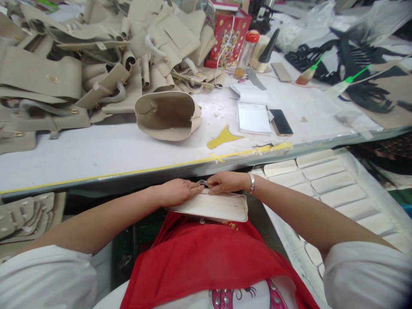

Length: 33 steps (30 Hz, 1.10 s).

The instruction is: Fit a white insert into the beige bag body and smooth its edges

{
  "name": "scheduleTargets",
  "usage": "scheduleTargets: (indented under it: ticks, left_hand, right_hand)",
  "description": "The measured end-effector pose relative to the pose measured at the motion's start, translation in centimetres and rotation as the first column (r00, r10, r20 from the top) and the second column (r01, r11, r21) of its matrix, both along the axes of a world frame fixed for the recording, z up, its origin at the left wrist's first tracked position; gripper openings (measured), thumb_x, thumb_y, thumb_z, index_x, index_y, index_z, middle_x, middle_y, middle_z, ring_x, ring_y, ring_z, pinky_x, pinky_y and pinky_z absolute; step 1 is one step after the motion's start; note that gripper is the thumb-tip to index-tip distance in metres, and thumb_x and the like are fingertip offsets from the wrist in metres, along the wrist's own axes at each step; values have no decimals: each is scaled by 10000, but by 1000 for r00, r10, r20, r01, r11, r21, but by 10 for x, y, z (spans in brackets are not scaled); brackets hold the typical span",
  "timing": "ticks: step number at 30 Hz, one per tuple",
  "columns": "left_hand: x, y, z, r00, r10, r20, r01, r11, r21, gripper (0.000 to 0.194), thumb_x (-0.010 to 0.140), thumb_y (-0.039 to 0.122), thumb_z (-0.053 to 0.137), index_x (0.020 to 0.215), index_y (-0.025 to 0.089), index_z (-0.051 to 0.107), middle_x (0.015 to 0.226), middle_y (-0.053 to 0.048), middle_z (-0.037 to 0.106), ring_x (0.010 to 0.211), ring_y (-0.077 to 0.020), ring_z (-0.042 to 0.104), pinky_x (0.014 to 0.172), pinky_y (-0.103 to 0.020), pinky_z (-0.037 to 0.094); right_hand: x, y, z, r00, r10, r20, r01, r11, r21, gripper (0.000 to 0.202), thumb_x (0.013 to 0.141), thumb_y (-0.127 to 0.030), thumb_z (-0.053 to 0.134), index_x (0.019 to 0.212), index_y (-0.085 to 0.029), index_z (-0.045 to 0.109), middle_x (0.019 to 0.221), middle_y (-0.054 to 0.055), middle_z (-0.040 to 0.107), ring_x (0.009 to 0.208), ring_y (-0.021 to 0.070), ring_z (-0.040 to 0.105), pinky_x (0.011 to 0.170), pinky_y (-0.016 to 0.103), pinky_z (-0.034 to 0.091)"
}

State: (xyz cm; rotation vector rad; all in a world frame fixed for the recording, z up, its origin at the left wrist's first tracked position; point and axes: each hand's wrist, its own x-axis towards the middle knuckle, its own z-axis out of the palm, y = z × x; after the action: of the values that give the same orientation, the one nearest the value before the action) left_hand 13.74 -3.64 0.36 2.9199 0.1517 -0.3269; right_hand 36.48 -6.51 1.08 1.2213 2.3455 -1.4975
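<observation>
On my lap, against the red apron (pixel 206 257), rests a cream bag piece (pixel 212 205) with a flat, shallow-edged face turned up. My left hand (pixel 180 191) lies along its upper left edge, fingers stretched out and together. At the upper right edge my right hand (pixel 228 182) is closed, its fingers curled around a pale wrapped handle (pixel 203 183); part of that handle is hidden by the fingers. Beyond my hands, a beige bag body (pixel 169 116) lies on its side on the worktable (pixel 106 148), its opening facing me.
A heap of beige bag parts (pixel 106 56) covers the table's left. A yellow template (pixel 225 137), notepad (pixel 254 116), phone (pixel 282 122) and red-capped jar (pixel 247 53) lie to the right. Glue bottles (pixel 307 75) stand farther over. A board of cream strips (pixel 337 184) is beside my right arm.
</observation>
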Motion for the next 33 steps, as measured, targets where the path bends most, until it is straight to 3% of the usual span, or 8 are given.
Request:
scheduleTargets:
  ticks: [5,15,19,22,25,28,31,33]
  left_hand:
    - [-29,8,0,998,67,-21,-66,998,25,403,912,157,325,1307,160,402,1271,-102,542,1091,-180,553,871,-253,419]
    - [-49,6,4,985,171,-21,-168,979,115,358,888,126,367,1229,131,475,1177,-116,589,1012,-192,575,848,-299,453]
    - [-51,-6,5,973,227,49,-232,952,199,379,908,212,383,1253,93,485,1198,-162,574,1070,-240,548,874,-364,446]
    - [-47,-14,5,960,265,92,-280,921,269,434,908,335,415,1238,71,515,1256,-185,538,1154,-304,492,949,-449,390]
    - [-41,-22,7,949,285,136,-312,910,272,404,896,343,452,1194,92,561,1277,-170,532,1198,-312,459,1009,-475,326]
    - [-29,-35,9,916,330,230,-368,918,149,368,902,352,446,1170,137,576,1260,-128,557,1176,-276,487,1001,-442,356]
    - [-14,-58,6,879,352,321,-349,935,-69,433,876,401,489,1208,127,528,1226,-126,578,1136,-228,519,967,-369,415]
    - [-4,-74,0,867,345,358,-312,938,-150,424,847,383,540,1176,114,535,1195,-130,592,1114,-217,533,951,-349,433]
  right_hand:
    - [-29,18,-5,999,38,-21,-38,999,31,273,787,-385,531,652,-166,442,595,-57,385,576,81,334,535,220,231]
    - [-77,37,-7,1000,18,4,-18,994,109,248,762,-371,543,646,-160,487,598,-40,436,575,93,361,535,229,253]
    - [-66,27,-1,999,3,42,-9,990,138,212,765,-334,545,660,-160,485,591,-41,437,576,93,358,537,233,242]
    - [-44,15,3,996,-18,83,8,993,120,218,762,-332,552,649,-159,483,575,-46,430,563,89,358,525,229,228]
    - [-18,-4,11,986,-95,140,74,986,148,223,770,-333,553,647,-152,507,570,-41,445,552,88,354,522,230,221]
    - [2,-41,24,954,-274,123,225,923,312,210,810,-322,530,693,-150,556,623,-15,520,575,98,398,544,229,257]
    - [11,-93,30,892,-452,-10,395,767,505,188,854,-334,511,846,-165,592,805,34,599,723,137,501,649,238,352]
    - [11,-128,25,875,-479,-69,422,685,593,199,853,-348,535,933,-173,587,924,63,610,866,173,528,781,282,392]
